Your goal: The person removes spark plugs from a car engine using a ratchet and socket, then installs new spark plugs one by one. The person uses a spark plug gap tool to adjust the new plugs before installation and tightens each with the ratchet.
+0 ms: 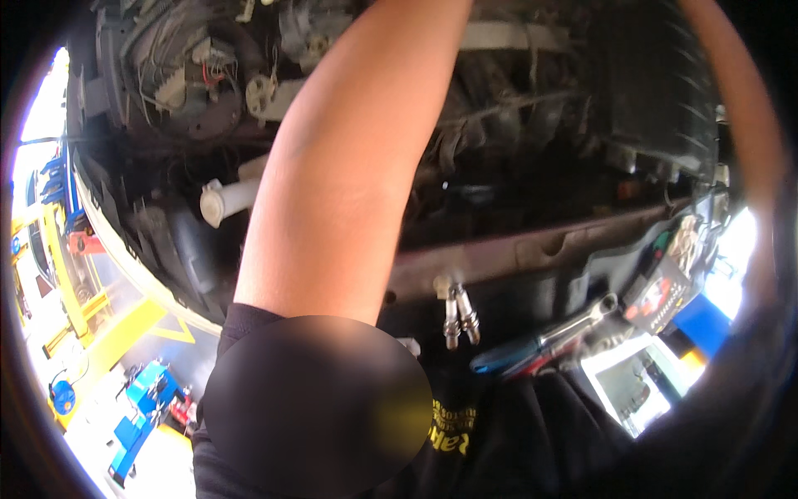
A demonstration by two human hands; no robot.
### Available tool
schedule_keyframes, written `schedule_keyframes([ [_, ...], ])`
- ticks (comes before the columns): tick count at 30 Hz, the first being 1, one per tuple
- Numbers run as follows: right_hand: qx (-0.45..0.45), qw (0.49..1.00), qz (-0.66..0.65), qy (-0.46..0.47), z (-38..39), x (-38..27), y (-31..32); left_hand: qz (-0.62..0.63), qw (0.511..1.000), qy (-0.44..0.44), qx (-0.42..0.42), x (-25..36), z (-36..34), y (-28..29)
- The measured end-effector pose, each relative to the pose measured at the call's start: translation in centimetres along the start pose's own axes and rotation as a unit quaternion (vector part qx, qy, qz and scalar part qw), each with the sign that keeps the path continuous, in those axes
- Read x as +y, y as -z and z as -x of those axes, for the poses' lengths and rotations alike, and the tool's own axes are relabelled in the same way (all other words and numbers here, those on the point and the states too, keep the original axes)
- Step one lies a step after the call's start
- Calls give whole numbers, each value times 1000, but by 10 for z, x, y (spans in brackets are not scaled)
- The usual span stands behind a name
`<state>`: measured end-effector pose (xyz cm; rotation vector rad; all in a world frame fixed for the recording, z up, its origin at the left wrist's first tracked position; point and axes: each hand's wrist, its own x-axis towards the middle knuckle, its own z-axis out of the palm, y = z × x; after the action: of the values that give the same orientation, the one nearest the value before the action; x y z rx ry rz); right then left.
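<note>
My left forearm (341,175) reaches up across the middle of the engine bay (515,125) and leaves the picture at the top, so my left hand is out of sight. Along the right edge my right arm (748,116) also stretches up past the top, and that hand does not show either. What the hands touch or hold cannot be seen. Two spark plugs (460,318) lie side by side on the dark front panel below the bay. To their right rest a wrench (586,318) and a blue-handled tool (495,359), slanting up to the right.
A white-framed device with a screen (636,384) lies at the lower right, below a dark box with red marks (657,295) and a crumpled rag (686,241). A pale capped reservoir (223,202) sits left of my arm. Yellow and blue workshop equipment (145,407) stands beyond the fender.
</note>
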<state>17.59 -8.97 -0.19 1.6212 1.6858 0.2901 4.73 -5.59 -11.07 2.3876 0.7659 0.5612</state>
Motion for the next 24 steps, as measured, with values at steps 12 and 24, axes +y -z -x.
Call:
schedule_keyframes([
  [12, 125, 948, -289, 50, 15, 11, 2, -4, 998, 65, -14, 17, -9, 22],
  [24, 73, 940, -303, -140, 10, 8, 7, -16, 1000, -12, 22, -3, -22, -4],
])
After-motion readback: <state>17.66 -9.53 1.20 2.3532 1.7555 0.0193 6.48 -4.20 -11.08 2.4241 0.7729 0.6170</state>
